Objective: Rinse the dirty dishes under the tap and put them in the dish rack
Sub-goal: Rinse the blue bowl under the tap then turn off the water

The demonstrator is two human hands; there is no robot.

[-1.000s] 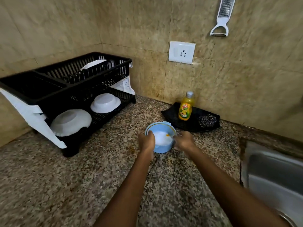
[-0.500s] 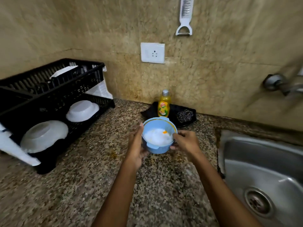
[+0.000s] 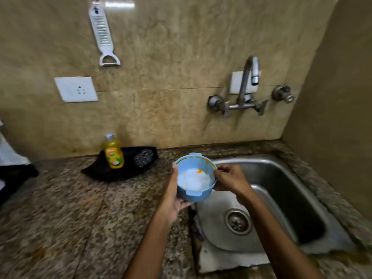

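Round blue plastic bowl [image 3: 194,177], white residue inside, gripped by left hand [image 3: 174,196] and right hand [image 3: 231,181] at the steel sink's [image 3: 285,190] left edge.

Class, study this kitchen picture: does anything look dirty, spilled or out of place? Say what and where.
The blue bowl, held at the sink's left edge by the left hand and right hand, is dirty: white residue covers its bottom, with an orange speck. Orange-brown stains mark the countertop.
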